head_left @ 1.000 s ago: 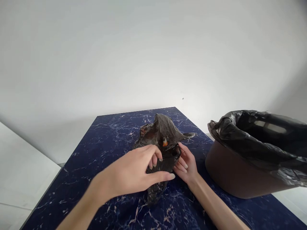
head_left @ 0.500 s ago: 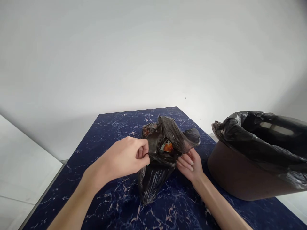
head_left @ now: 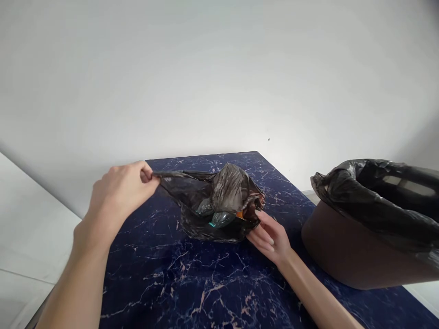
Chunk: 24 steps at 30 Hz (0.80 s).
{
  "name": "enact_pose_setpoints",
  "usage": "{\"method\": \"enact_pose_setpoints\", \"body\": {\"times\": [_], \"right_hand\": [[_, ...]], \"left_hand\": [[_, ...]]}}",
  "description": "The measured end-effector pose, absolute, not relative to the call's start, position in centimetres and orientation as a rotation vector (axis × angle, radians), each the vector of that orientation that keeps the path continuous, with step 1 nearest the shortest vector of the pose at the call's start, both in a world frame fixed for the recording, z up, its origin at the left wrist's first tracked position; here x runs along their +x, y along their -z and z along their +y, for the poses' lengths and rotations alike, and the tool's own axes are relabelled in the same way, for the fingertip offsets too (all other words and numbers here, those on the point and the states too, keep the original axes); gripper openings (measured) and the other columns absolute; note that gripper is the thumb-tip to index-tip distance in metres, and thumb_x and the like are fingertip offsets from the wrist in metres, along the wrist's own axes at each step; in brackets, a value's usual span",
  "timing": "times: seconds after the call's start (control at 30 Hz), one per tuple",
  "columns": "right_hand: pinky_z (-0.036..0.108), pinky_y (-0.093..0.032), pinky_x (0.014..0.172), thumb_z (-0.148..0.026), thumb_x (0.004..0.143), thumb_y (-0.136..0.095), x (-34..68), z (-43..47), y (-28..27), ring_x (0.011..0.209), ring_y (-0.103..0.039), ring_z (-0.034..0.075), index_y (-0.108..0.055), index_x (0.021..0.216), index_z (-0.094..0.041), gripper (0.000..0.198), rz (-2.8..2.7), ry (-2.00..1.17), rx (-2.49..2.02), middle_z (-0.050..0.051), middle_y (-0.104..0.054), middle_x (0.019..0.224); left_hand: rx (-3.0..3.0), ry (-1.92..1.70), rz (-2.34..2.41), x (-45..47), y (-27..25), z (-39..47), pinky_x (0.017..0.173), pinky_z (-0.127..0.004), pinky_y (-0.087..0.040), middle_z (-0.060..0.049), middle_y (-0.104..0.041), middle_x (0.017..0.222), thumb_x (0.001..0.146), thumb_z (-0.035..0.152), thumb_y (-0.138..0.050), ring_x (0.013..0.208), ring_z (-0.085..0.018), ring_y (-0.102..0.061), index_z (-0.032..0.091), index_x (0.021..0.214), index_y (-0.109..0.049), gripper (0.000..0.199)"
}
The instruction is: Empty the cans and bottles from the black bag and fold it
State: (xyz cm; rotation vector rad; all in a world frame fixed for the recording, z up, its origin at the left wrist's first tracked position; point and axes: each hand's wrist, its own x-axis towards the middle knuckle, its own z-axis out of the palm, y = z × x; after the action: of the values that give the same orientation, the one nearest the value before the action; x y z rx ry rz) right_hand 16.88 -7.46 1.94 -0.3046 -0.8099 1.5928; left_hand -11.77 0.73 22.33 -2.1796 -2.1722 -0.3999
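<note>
A left hand [head_left: 118,194] has drawn the rim of a thin, crumpled black plastic bag [head_left: 229,185] out toward the left edge of a dark-blue, marble-patterned tabletop [head_left: 206,283], stretching wide a mouth that half a second earlier was bunched between both hands. The pull exposes the contents: a clear plastic bottle with a teal cap [head_left: 222,219] and a small orange piece [head_left: 240,214], now within reach. The left fingers [head_left: 147,174] are pinched together on the taut rim. The right hand [head_left: 269,235], its fingers partly curled, touches the bag's right side; whether they grip the plastic cannot be told. The bag sits mid-tabletop, toward the far edge. Along the right edge, apart from it, stands a round brown bin lined in black plastic [head_left: 356,251].
</note>
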Motion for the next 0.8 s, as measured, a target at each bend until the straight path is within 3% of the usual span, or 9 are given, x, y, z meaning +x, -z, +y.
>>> {"method": "enact_pose_setpoints", "body": {"times": [0.1, 0.3, 0.37, 0.47, 0.57, 0.63, 0.7, 0.8], "right_hand": [[0.016, -0.03, 0.036, -0.037, 0.101, -0.075, 15.9, -7.6, -1.6, 0.027, -0.031, 0.005, -0.067, 0.094, -0.02, 0.02, -0.887, -1.653, -0.304, -0.012, -0.047, 0.041], [0.018, -0.035, 0.034, -0.035, 0.1, -0.076, 15.1, -7.9, -1.0, 0.029, -0.046, 0.01, -0.067, 0.105, -0.018, 0.02, -1.04, -1.806, -0.333, -0.004, -0.066, 0.051], [0.018, -0.038, 0.036, -0.035, 0.1, -0.077, 15.3, -7.9, -0.9, 0.031, -0.049, 0.01, -0.067, 0.112, -0.018, 0.023, -1.057, -1.812, -0.351, -0.004, -0.068, 0.053], [0.019, -0.041, 0.038, -0.036, 0.099, -0.078, 15.9, -7.8, -0.7, 0.033, -0.053, 0.012, -0.065, 0.123, -0.021, 0.032, -1.069, -1.808, -0.359, -0.005, -0.07, 0.056], [0.019, -0.043, 0.04, -0.035, 0.099, -0.078, 16.6, -7.7, -0.7, 0.038, -0.06, 0.013, -0.066, 0.126, -0.022, 0.033, -1.125, -1.833, -0.311, -0.002, -0.075, 0.064], [0.019, -0.044, 0.041, -0.033, 0.1, -0.076, 17.0, -7.7, -0.8, 0.041, -0.063, 0.013, -0.067, 0.127, -0.021, 0.031, -1.167, -1.856, -0.276, 0.001, -0.077, 0.068], [0.019, -0.045, 0.041, -0.031, 0.1, -0.076, 17.3, -7.6, -0.8, 0.043, -0.065, 0.014, -0.067, 0.129, -0.021, 0.031, -1.184, -1.873, -0.253, 0.001, -0.078, 0.071], [0.019, -0.046, 0.042, -0.032, 0.099, -0.077, 17.6, -7.5, -0.6, 0.043, -0.066, 0.014, -0.068, 0.13, -0.022, 0.033, -1.187, -1.889, -0.241, 0.0, -0.078, 0.069]], "left_hand": [[-2.02, 0.366, -2.252, -12.3, -22.2, 1.4, 0.078, -0.042, -0.048, -0.012, -0.076, 0.114, 0.095, 0.047, -0.051, 0.102, -0.038, -0.068, 0.024, 0.103, -0.065, 0.028], [-2.085, 0.332, -2.085, -12.4, -21.7, 1.1, 0.08, -0.036, -0.047, -0.015, -0.066, 0.13, 0.1, 0.033, -0.044, 0.11, -0.034, -0.065, 0.019, 0.128, -0.056, 0.033], [-2.118, 0.345, -2.016, -12.4, -22.0, 0.1, 0.076, -0.034, -0.045, -0.016, -0.064, 0.121, 0.103, 0.039, -0.042, 0.101, -0.031, -0.065, 0.015, 0.126, -0.048, 0.034], [-2.331, 0.288, -2.014, -12.4, -22.8, -1.9, 0.068, -0.03, -0.043, -0.006, -0.061, 0.096, 0.103, 0.048, -0.046, 0.078, -0.021, -0.059, 0.022, 0.114, -0.043, 0.028], [-2.883, 0.034, -1.789, -11.8, -23.5, -3.9, 0.06, -0.028, -0.041, 0.002, -0.058, 0.074, 0.1, 0.049, -0.056, 0.062, -0.016, -0.051, 0.026, 0.097, -0.052, 0.023], [-3.239, -0.116, -1.601, -10.9, -23.6, -5.2, 0.057, -0.027, -0.044, 0.003, -0.064, 0.069, 0.096, 0.045, -0.063, 0.06, -0.016, -0.057, 0.028, 0.089, -0.065, 0.018], [-3.468, -0.213, -1.416, -9.8, -23.1, -6.3, 0.058, -0.025, -0.049, 0.004, -0.074, 0.076, 0.092, 0.035, -0.067, 0.066, -0.016, -0.067, 0.033, 0.091, -0.076, 0.009], [-3.467, -0.23, -1.201, -8.4, -21.2, -7.2, 0.078, -0.026, -0.054, 0.004, -0.082, 0.1, 0.091, 0.025, -0.066, 0.09, -0.019, -0.076, 0.038, 0.104, -0.082, 0.025]]}}
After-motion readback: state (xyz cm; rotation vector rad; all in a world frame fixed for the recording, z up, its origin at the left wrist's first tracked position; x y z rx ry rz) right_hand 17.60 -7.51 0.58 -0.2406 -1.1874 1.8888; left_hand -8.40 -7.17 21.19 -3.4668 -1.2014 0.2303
